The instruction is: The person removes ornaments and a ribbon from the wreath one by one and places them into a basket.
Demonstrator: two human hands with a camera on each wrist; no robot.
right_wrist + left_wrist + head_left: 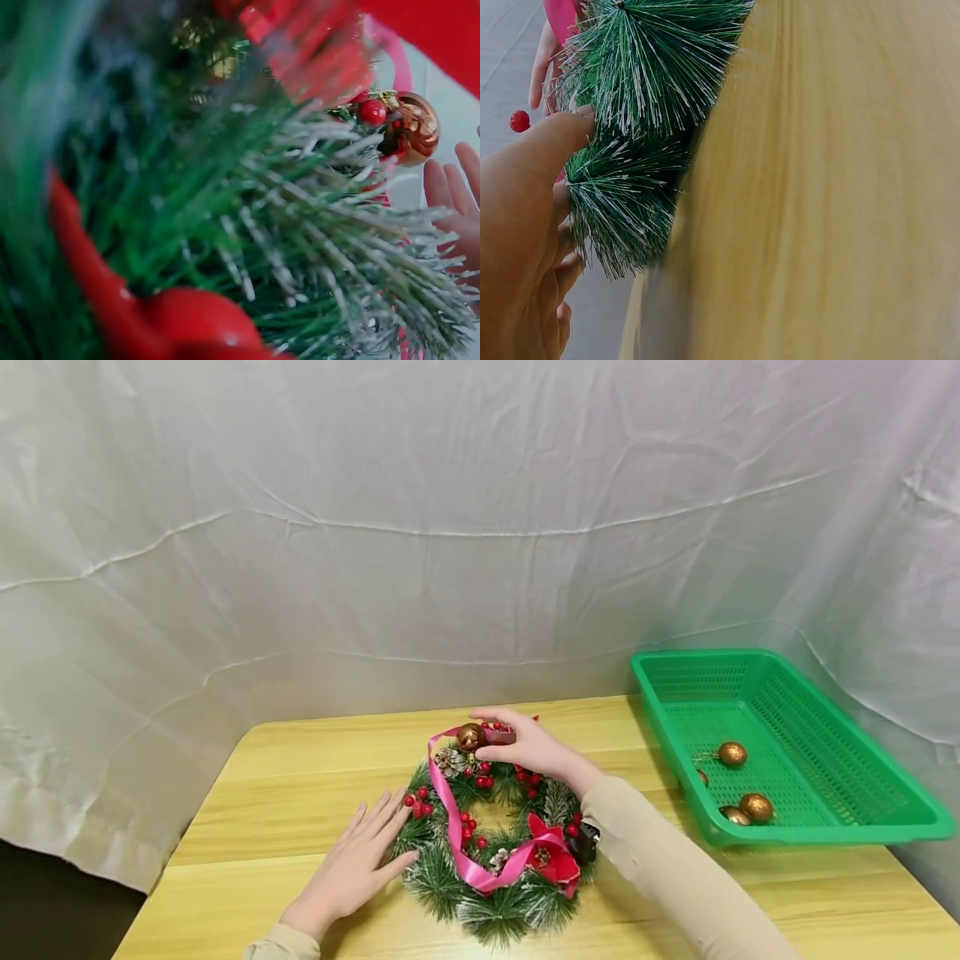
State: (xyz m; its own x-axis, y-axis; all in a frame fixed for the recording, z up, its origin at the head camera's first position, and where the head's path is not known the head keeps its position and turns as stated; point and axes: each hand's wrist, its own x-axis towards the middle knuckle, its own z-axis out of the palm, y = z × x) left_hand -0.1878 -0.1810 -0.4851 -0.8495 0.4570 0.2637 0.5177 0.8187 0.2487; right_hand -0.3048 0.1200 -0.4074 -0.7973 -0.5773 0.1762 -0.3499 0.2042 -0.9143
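A green Christmas wreath (495,914) with red berries, pine cones and a red flower (553,860) lies on the table. A pink ribbon (450,793) loops across it. One shiny copper bauble (471,737) sits at its far side. My right hand (528,747) is over that far side, thumb and fingers spread beside the bauble; in the right wrist view its straight fingers (442,184) are close to the bauble (412,127). My left hand (360,864) rests at the wreath's left edge with straight fingers. The left wrist view shows its thumb (562,135) against the needles (630,187).
A green plastic basket (832,835) stands at the right of the wooden table (277,777), holding several copper baubles (732,753). Pale cloth (450,593) hangs behind the table and along both sides. A black device (583,841) is at my right sleeve.
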